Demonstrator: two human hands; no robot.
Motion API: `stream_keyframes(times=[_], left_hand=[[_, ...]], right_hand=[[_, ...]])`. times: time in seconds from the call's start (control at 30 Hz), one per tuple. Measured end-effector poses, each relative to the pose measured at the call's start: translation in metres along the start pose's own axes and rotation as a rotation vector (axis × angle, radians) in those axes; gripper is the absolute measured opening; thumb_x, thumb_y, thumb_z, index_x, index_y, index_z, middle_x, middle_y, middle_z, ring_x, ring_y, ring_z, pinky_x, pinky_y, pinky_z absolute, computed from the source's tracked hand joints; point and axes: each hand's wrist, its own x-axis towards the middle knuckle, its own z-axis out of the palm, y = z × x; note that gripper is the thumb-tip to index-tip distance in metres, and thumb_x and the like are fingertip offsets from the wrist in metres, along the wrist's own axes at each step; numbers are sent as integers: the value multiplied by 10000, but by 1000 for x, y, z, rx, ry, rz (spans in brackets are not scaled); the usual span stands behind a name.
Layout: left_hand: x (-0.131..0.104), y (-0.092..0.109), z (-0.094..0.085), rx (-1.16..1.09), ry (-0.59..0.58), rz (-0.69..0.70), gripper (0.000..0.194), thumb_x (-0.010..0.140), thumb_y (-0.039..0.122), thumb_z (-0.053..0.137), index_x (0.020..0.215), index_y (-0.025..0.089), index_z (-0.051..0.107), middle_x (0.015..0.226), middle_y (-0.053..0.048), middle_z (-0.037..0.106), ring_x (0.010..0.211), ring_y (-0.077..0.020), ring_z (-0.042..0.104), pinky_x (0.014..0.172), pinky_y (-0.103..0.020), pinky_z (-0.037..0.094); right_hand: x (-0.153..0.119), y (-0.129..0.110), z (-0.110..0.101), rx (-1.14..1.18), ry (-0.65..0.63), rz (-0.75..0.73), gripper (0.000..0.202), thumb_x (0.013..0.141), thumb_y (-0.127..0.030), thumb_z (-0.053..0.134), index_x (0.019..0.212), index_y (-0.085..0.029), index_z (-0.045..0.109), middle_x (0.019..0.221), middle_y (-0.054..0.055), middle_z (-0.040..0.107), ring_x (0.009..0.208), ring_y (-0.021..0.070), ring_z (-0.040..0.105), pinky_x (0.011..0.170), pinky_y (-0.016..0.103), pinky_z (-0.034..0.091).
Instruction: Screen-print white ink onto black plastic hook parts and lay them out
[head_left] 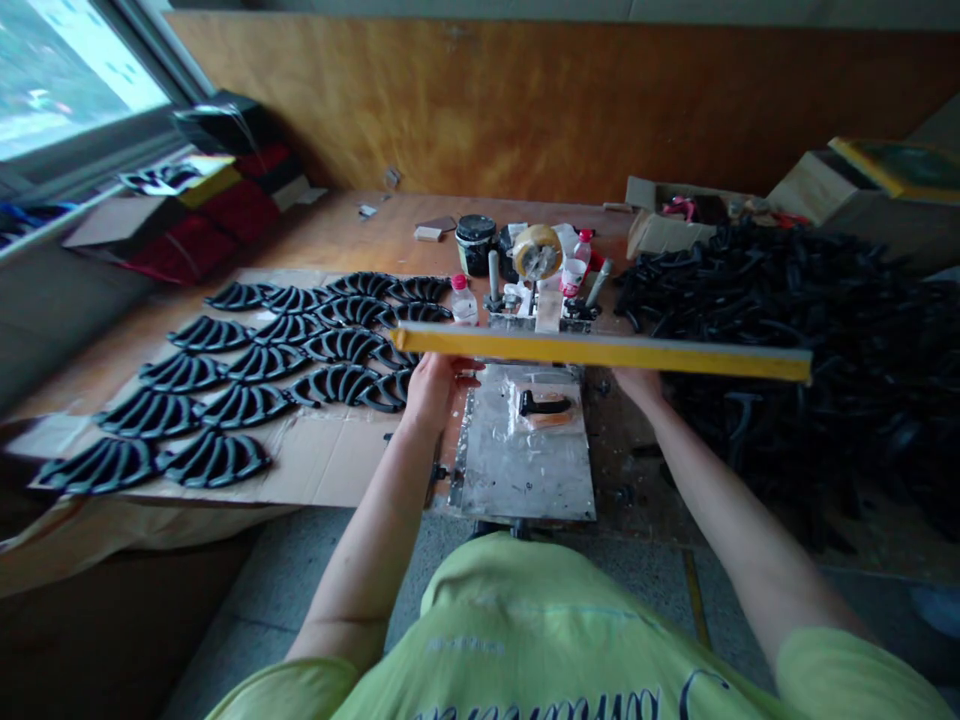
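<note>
Head view: the left hand [433, 388] is gripping the yellow frame bar [600, 351] near its left end; the right hand [637, 385] is sitting beneath the bar, grip indeterminable. A black handle part [541, 405] is lying on the metal plate [517, 470] below. Shirt lettering unreadable.

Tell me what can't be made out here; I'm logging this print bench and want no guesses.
Head view only:
- Right hand: fingers hidden behind the yellow bar; grip unclear.
- Left hand: fingertips partly under the bar.
- Black part on the metal plate: too small to identify.
- Black pile: blurred, cut off by the right edge.
- Bottle label: too small.
</note>
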Motion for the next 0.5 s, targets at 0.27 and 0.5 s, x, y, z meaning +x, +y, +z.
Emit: stream_keyframes(times=[0.27,0.5], left_hand=[[-48,-83,19,30,-92,-470,580,789,608,599,1147,155,549,1007,-129,692,720,-166,661,511,-220,495],[-74,-114,-32,219,37,-473,543,762,652,563,993,160,557,817,-68,689,620,-148,627,503,-219,459]], right_hand=[[-85,-38,57,-101,-237,-419,146,837,-206,643,979,-192,671,987,77,648,991,220,558,909,380,440],[-129,-49,36,93,-317,-616,312,909,-109,468,1129,-246,642,1065,37,663,1023,165,581,906,298,462]])
